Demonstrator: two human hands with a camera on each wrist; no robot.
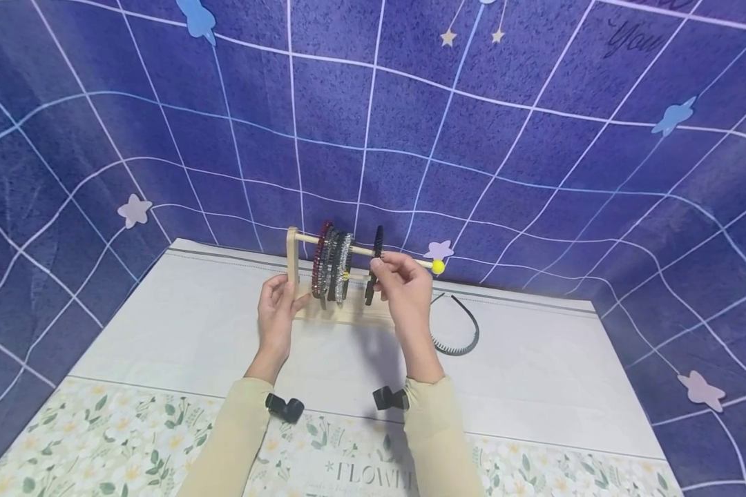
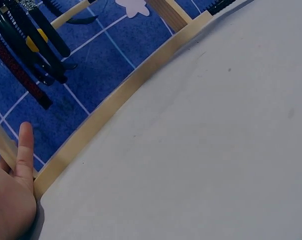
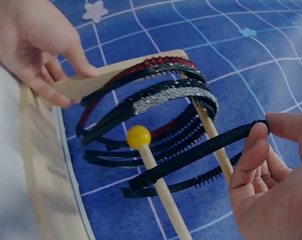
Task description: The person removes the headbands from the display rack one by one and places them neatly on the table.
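A wooden rack (image 1: 293,259) stands on the white cloth, and the left hand (image 1: 276,314) grips its left upright. Headbands (image 3: 175,95) hang bunched on the upper rod, one glittery red, one silver, others black. With thumb and fingers, the right hand (image 1: 407,293) pinches a black headband (image 3: 200,152) to the right of that bunch. This headband has small teeth inside and loops around the upper rod. A yellow ball (image 1: 438,266) caps the upper rod; a second yellow ball (image 3: 139,137) tips a lower rod, beside the bunch.
Another black toothed headband (image 1: 456,352) lies on the white cloth (image 1: 534,373) right of the rack. Behind stands a blue curtain (image 1: 503,166) with grid lines and stars. A floral cloth (image 1: 137,442) covers the front. The rack's base (image 2: 111,110) runs along the cloth.
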